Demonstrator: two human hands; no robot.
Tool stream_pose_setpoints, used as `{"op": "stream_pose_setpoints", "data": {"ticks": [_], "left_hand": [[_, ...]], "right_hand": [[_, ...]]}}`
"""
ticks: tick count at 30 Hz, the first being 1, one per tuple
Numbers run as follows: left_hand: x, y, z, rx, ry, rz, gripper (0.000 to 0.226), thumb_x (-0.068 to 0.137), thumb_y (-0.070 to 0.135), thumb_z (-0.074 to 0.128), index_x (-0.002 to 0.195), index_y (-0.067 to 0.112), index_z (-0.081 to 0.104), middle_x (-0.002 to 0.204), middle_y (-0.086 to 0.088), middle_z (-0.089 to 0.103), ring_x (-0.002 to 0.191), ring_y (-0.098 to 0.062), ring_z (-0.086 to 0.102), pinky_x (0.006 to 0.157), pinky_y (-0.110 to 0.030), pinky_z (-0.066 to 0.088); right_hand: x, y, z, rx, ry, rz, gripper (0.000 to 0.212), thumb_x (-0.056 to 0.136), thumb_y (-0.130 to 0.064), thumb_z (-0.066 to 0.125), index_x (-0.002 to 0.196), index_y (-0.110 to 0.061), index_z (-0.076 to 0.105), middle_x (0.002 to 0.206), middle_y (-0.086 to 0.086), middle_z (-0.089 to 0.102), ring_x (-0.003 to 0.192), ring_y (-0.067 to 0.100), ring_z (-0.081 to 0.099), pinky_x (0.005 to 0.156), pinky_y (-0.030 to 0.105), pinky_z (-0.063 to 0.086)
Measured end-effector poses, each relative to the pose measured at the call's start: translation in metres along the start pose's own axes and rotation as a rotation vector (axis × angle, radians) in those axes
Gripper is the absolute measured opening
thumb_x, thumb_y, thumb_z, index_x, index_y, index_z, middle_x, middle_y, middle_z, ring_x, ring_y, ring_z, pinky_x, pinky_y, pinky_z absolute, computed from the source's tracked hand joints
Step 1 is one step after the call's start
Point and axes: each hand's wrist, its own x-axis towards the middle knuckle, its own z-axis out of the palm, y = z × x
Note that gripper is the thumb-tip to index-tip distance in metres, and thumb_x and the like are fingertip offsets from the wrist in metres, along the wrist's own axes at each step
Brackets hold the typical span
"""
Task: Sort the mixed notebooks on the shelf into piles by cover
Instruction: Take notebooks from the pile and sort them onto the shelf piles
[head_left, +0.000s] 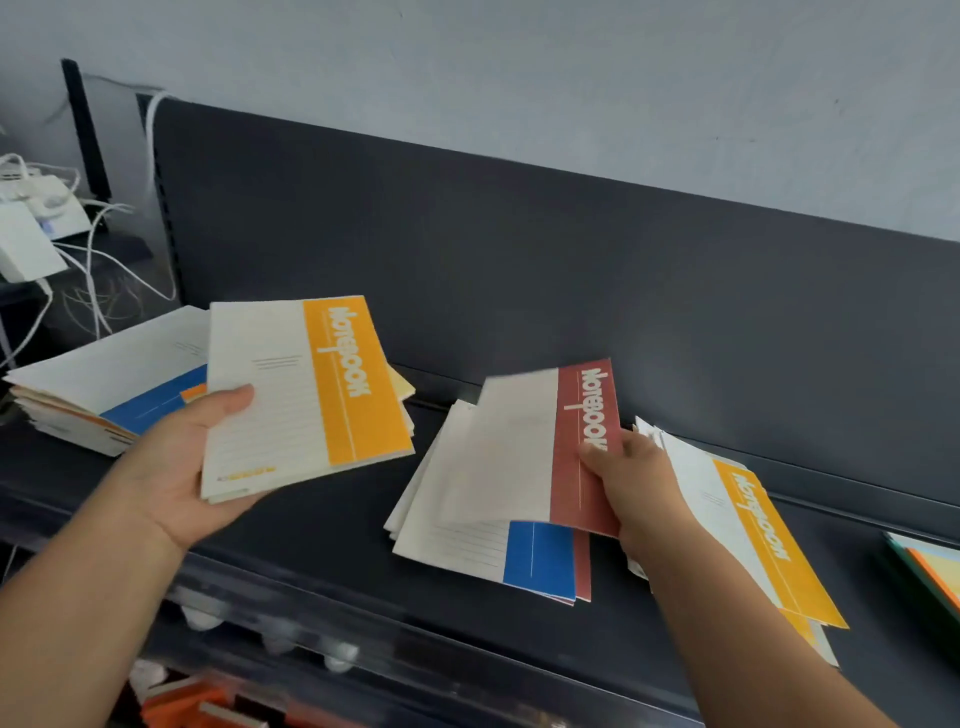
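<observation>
My left hand (192, 457) grips a small stack of notebooks topped by a yellow-banded notebook (306, 389), held above the dark shelf (322, 530). My right hand (631, 478) pinches a red-banded notebook (540, 447) by its red edge, lifted at a tilt over a middle pile whose top shows a blue-banded notebook (498, 551). Partly under my right forearm lies a pile topped by another yellow-banded notebook (753, 530). At the far left sits a mixed stack (104, 384) with a blue band showing.
The shelf's dark back panel (519, 249) rises behind the piles. White cables and adapters (36, 228) crowd the far left. Colourful notebooks (930, 566) lie at the right edge. A lower shelf with orange items (182, 701) shows below the front rim.
</observation>
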Motion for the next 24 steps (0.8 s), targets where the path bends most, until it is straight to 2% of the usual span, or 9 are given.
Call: {"op": "stream_pose_setpoints", "data": {"ticks": [3, 6, 8, 10, 13, 16, 18, 21, 24], "left_hand": [[-0.004, 0.005, -0.001, -0.025, -0.016, 0.004, 0.030, 0.087, 0.023, 0.055, 0.115, 0.020, 0.065, 0.096, -0.007, 0.077, 0.090, -0.029, 0.072, 0.051, -0.042, 0.059], [-0.006, -0.004, 0.011, -0.018, -0.075, -0.040, 0.023, 0.093, 0.021, 0.051, 0.110, 0.016, 0.066, 0.095, -0.011, 0.077, 0.076, -0.028, 0.075, 0.055, -0.046, 0.060], [-0.008, -0.013, 0.022, 0.009, -0.113, -0.075, 0.025, 0.088, 0.021, 0.054, 0.109, 0.015, 0.066, 0.096, -0.012, 0.076, 0.076, -0.028, 0.075, 0.059, -0.044, 0.061], [-0.009, -0.024, 0.035, 0.039, -0.159, -0.117, 0.032, 0.082, 0.022, 0.057, 0.111, 0.015, 0.067, 0.101, -0.013, 0.076, 0.081, -0.029, 0.075, 0.062, -0.042, 0.062], [-0.012, -0.040, 0.057, 0.070, -0.219, -0.187, 0.030, 0.086, 0.021, 0.057, 0.114, 0.014, 0.067, 0.107, -0.015, 0.074, 0.088, -0.032, 0.074, 0.065, -0.045, 0.062], [-0.018, -0.061, 0.087, 0.126, -0.287, -0.246, 0.038, 0.077, 0.023, 0.063, 0.113, 0.012, 0.069, 0.107, -0.015, 0.074, 0.088, -0.031, 0.074, 0.066, -0.043, 0.062], [-0.027, -0.075, 0.110, 0.158, -0.343, -0.265, 0.037, 0.075, 0.024, 0.064, 0.109, 0.012, 0.070, 0.105, -0.015, 0.074, 0.086, -0.031, 0.074, 0.072, -0.045, 0.058], [-0.038, -0.094, 0.144, 0.140, -0.400, -0.283, 0.038, 0.080, 0.031, 0.063, 0.113, 0.013, 0.070, 0.109, -0.014, 0.074, 0.092, -0.033, 0.073, 0.074, -0.047, 0.059], [-0.046, -0.115, 0.174, 0.073, -0.438, -0.310, 0.038, 0.097, 0.033, 0.044, 0.119, 0.012, 0.068, 0.115, -0.016, 0.071, 0.100, -0.038, 0.070, 0.082, -0.051, 0.053]], "right_hand": [[0.002, 0.008, 0.009, -0.145, -0.005, 0.014, 0.023, 0.096, -0.015, 0.061, 0.119, -0.011, 0.059, 0.106, 0.008, 0.071, 0.080, 0.021, 0.069, 0.058, 0.029, 0.053], [0.003, 0.012, 0.014, -0.348, 0.006, 0.013, 0.022, 0.095, -0.017, 0.060, 0.115, -0.011, 0.053, 0.103, 0.006, 0.068, 0.084, 0.025, 0.069, 0.074, 0.040, 0.059], [-0.003, 0.008, 0.013, -0.497, 0.013, -0.054, 0.005, 0.096, -0.020, 0.055, 0.100, -0.019, 0.052, 0.096, 0.001, 0.064, 0.083, 0.022, 0.067, 0.076, 0.040, 0.058], [-0.010, 0.001, 0.010, -0.536, 0.005, -0.158, 0.010, 0.097, -0.020, 0.050, 0.091, -0.024, 0.056, 0.095, 0.000, 0.066, 0.085, 0.021, 0.066, 0.078, 0.040, 0.058], [-0.026, -0.011, 0.005, -0.223, -0.144, -0.085, 0.026, 0.096, -0.045, 0.051, 0.108, -0.026, 0.064, 0.106, 0.001, 0.071, 0.097, 0.023, 0.069, 0.090, 0.048, 0.056], [-0.038, -0.014, -0.009, 0.038, -0.294, 0.040, 0.046, 0.087, -0.056, 0.064, 0.120, -0.026, 0.058, 0.115, -0.001, 0.070, 0.099, 0.022, 0.072, 0.084, 0.046, 0.060], [-0.044, -0.012, -0.023, 0.043, -0.250, -0.005, 0.040, 0.086, -0.045, 0.070, 0.117, -0.027, 0.054, 0.111, -0.004, 0.069, 0.095, 0.019, 0.072, 0.078, 0.039, 0.062], [-0.040, -0.004, -0.057, 0.023, -0.087, -0.021, 0.030, 0.085, -0.036, 0.074, 0.106, -0.027, 0.054, 0.108, -0.002, 0.068, 0.095, 0.021, 0.070, 0.086, 0.044, 0.059], [-0.034, 0.006, -0.098, 0.042, -0.022, 0.021, 0.028, 0.086, -0.035, 0.074, 0.107, -0.020, 0.061, 0.110, 0.003, 0.071, 0.098, 0.025, 0.070, 0.091, 0.048, 0.057]]}}
